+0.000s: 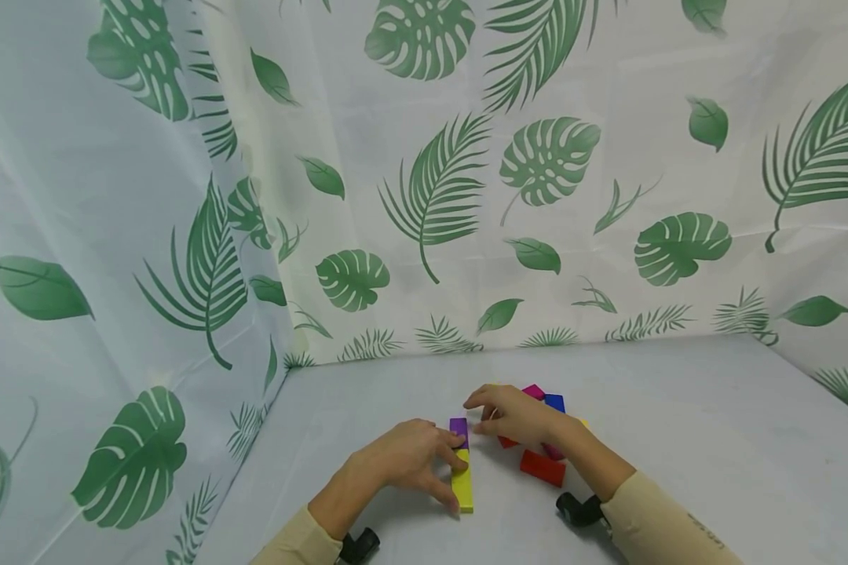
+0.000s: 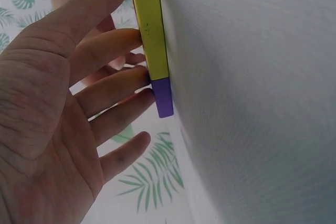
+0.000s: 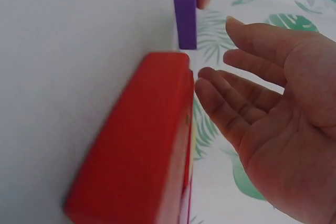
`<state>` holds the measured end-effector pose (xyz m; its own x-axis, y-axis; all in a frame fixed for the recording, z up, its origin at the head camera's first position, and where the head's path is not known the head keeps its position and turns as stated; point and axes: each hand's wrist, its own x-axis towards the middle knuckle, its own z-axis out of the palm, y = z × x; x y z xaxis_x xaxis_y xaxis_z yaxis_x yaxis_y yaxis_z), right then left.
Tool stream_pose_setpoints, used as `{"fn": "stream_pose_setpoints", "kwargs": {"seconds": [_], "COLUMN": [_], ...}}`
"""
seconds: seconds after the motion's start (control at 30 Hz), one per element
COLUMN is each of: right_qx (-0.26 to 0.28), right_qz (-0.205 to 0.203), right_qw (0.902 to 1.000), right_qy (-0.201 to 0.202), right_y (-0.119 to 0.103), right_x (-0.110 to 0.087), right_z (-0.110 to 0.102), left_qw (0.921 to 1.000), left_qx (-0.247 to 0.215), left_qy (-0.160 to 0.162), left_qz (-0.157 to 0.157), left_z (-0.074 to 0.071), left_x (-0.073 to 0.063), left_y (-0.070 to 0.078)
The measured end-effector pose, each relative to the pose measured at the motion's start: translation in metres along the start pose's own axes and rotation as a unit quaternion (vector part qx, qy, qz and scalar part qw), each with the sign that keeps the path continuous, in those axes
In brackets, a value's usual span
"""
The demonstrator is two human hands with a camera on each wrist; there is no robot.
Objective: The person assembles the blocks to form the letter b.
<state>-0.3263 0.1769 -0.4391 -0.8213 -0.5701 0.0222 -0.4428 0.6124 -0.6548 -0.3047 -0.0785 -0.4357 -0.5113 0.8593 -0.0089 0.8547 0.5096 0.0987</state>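
Observation:
A yellow block (image 1: 462,486) and a purple block (image 1: 458,427) lie end to end in a straight row on the table. My left hand (image 1: 413,455) is over the left side of this row, thumb at the yellow block's near end. In the left wrist view its extended fingertips rest along the yellow block (image 2: 149,30) and by the purple block (image 2: 163,98). My right hand (image 1: 519,414) is just right of the purple block, with loosely bent fingers and nothing held. A red block (image 3: 136,135) appears large below that hand in the right wrist view.
Beneath and around my right hand lie several more blocks, among them a red block (image 1: 542,468), a blue block (image 1: 554,402) and a pink block (image 1: 533,391). The white table (image 1: 714,439) meets leaf-print curtains (image 1: 452,235) at the back and sides.

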Motion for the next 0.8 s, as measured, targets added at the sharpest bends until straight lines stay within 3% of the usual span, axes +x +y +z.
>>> {"fn": "stream_pose_setpoints", "kwargs": {"seconds": [0.3, 0.8], "right_qx": [-0.016, -0.031], "right_qz": [-0.015, -0.02], "right_qw": [0.9994, 0.9992], "right_qy": [0.027, 0.013], "right_y": [0.005, 0.015], "right_x": [-0.004, -0.007], "right_z": [-0.015, -0.025], "left_qw": [0.9998, 0.9993], "left_qx": [-0.011, -0.02], "left_qy": [-0.012, -0.015], "left_qz": [-0.012, -0.026], "left_z": [-0.002, 0.0], "left_x": [-0.001, 0.001], "left_y": [0.001, 0.001]}}
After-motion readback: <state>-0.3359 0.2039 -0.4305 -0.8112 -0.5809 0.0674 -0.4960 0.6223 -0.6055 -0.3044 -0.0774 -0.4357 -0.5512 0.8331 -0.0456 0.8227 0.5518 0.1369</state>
